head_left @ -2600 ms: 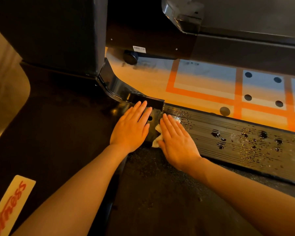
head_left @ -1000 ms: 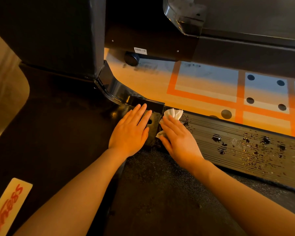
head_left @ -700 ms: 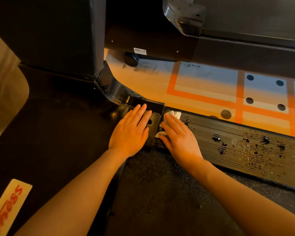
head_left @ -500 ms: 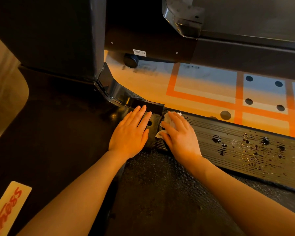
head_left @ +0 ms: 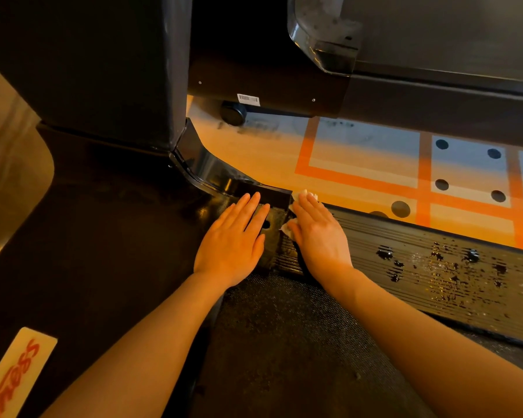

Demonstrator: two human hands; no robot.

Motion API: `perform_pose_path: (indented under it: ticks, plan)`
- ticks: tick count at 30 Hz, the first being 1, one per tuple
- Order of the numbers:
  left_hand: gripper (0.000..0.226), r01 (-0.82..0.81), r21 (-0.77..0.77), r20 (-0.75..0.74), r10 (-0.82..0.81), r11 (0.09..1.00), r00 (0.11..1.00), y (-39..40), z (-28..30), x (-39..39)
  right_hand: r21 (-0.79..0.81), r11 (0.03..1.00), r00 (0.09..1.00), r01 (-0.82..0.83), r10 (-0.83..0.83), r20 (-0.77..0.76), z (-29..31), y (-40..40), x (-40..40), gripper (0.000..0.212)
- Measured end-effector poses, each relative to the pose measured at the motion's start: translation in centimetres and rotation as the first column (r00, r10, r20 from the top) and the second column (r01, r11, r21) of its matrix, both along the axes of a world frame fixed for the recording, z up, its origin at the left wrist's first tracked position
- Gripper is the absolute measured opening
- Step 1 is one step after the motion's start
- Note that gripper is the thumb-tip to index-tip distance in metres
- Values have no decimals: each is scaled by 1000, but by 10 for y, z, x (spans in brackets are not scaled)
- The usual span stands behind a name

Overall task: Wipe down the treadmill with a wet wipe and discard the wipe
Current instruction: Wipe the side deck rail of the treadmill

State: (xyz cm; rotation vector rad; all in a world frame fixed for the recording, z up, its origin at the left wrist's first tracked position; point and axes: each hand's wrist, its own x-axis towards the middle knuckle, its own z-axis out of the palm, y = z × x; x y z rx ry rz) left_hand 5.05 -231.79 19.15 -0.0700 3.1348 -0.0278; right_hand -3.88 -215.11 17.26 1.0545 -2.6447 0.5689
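Note:
My right hand (head_left: 319,236) lies flat with straight fingers on a white wet wipe (head_left: 307,195), pressing it onto the front end of the treadmill's ribbed black side rail (head_left: 420,260). Only the wipe's edges show past my fingertips and by my thumb. My left hand (head_left: 234,241) rests flat and open on the black end cap beside the rail, fingers straight. Wet droplets and dark blotches dot the rail farther right. The treadmill belt (head_left: 284,342) runs dark below my wrists.
The black motor cover (head_left: 88,70) rises at the upper left. A second machine's base (head_left: 405,70) with a small wheel (head_left: 233,112) stands beyond. The floor (head_left: 360,164) between them has orange lines and black dots. A label with red lettering (head_left: 15,372) lies lower left.
My right hand has slid the wipe forward along the rail's end toward the far edge, and its fingers have flattened over it. My left hand stayed in place.

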Motion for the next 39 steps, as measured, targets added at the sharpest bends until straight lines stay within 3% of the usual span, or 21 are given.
perform_pose_path:
  ticks: [3,7,11,16,19,24,32,39]
  plan:
    - [56,5,13,-10,-5,1000,1000,0,0,1,64,996,997,-59,55,62,-13,7,18,39]
    - [55,6,13,-13,-5,1000,1000,0,1,1,-19,984,981,-178,179,77,-11,24,33,39]
    - [55,5,0,-10,-5,1000,1000,0,1,0,79,988,989,-135,130,68,-5,25,21,50]
    - [55,3,6,-11,-3,1000,1000,0,1,0,108,992,998,-65,65,1,-2,15,12,42]
    - [55,4,11,-19,-4,1000,1000,0,1,0,50,990,991,-134,132,32,-5,15,15,39]
    - [56,-3,-8,0,3,1000,1000,1,0,0,96,965,958,-246,227,174,3,23,6,48]
    - [56,0,-14,1,0,1000,1000,1,1,0,113,950,946,-290,267,184,6,28,15,48]
    - [57,4,-21,4,-4,1000,1000,1,2,0,187,965,950,-185,127,286,15,13,-6,55]
